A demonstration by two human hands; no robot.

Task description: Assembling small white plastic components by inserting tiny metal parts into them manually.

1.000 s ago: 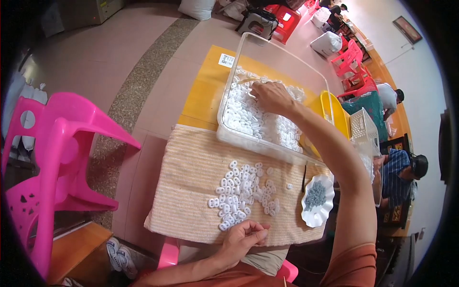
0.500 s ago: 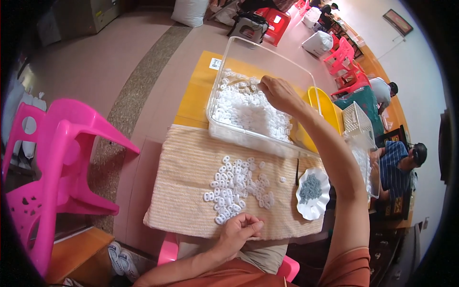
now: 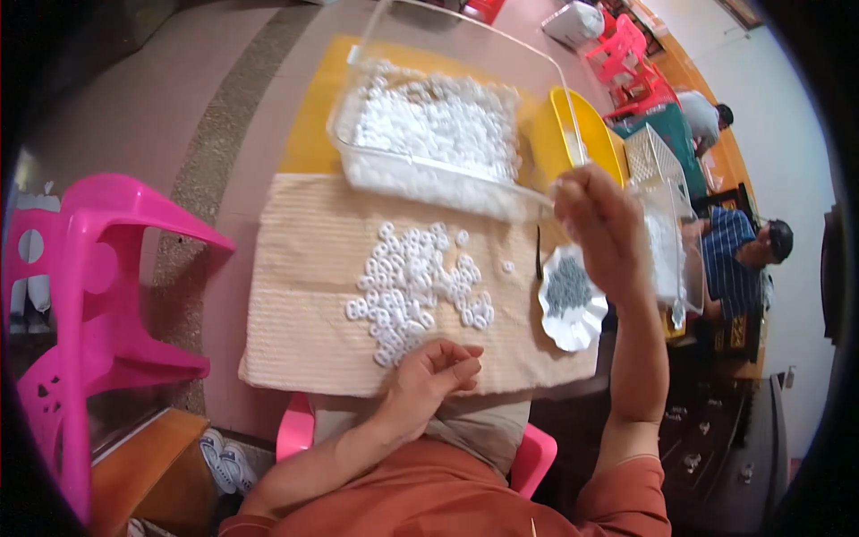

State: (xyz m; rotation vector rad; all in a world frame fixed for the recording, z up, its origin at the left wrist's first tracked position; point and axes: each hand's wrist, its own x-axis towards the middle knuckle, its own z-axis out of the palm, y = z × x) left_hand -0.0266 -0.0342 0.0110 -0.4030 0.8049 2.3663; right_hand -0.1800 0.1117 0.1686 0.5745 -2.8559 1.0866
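Observation:
My left hand (image 3: 437,373) rests at the near edge of the towel (image 3: 304,331), thumb and fingers pressed together; anything between the tips is too small to make out. Just beyond it lies a loose pile of small white plastic pieces with holes (image 3: 403,285). My right hand (image 3: 601,219), blurred by motion, is raised by the near right corner of a clear plastic bin (image 3: 420,172). Its fingers are curled, and what they hold cannot be made out. Many more white pieces (image 3: 429,121) fill the bin. Below that hand sits a white scalloped dish (image 3: 574,336) holding small grey pieces (image 3: 567,288).
A thin black tool (image 3: 539,251) lies left of the dish. Right of the bin stand a yellow basin (image 3: 561,112) and a white basket (image 3: 658,157). A pink chair (image 3: 98,268) is at the left. A person in a striped shirt (image 3: 729,259) sits at the right.
My right hand has come out of the bin, back toward me and to the right, near the dish. The view has tilted down. My left hand keeps its place by the pile.

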